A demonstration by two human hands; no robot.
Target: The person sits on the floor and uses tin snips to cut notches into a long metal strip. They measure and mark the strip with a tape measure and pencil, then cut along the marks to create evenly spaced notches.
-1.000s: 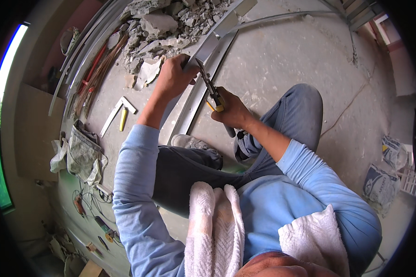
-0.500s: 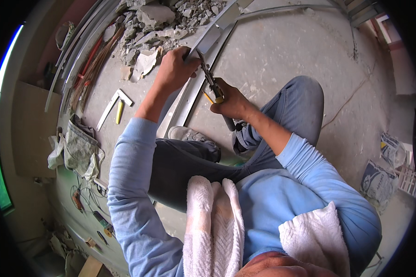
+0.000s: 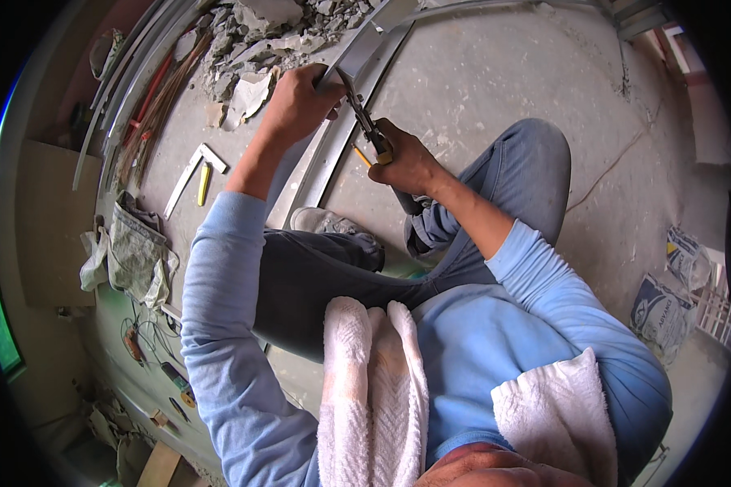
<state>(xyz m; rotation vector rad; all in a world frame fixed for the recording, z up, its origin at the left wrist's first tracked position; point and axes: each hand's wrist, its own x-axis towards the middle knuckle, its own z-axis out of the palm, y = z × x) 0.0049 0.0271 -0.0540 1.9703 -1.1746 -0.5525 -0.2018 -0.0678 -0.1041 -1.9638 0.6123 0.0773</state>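
My left hand is closed around the edge of a thin metal channel, which stretches away from me at a slant. In my right hand is a pair of metal snips, its jaws at the channel's edge just right of my left hand. Whether the blades have bitten into the metal is too small to tell. A slim orange-yellow piece sticks out beside the snips' handles. Below the held channel, another metal track lies along the floor near my shoe.
Broken concrete rubble is heaped at the far side. To the left lie a white square, a yellow-handled cutter, a dusty bag, long metal strips and a power tool. Printed sacks lie at right.
Both hands, the snips and the channel appear slightly farther up and left, partly because the whole view has shifted. My grip on each thing looks unchanged.
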